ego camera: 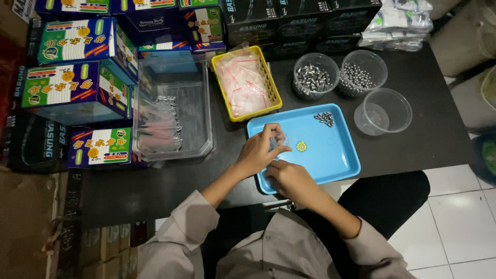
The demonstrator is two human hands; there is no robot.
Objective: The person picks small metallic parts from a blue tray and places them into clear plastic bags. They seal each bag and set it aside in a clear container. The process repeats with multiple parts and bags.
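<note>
**Small-parts bagging at the dark bench: current state**

At the bench's left edge stand stacked blue-green cardboard boxes [77, 85], then a clear plastic bin [175, 111] and a yellow mesh basket [248, 85] of bags. On the shallow blue plastic tray [336, 155] at the front edge, the left hand [258, 152] pinches what appears to be a small clear bag [278, 140]; the right hand [292, 178] is curled, contents indiscernible. Risk: loose grey metal pellets [325, 119] may roll off if the tray is nudged.
</note>
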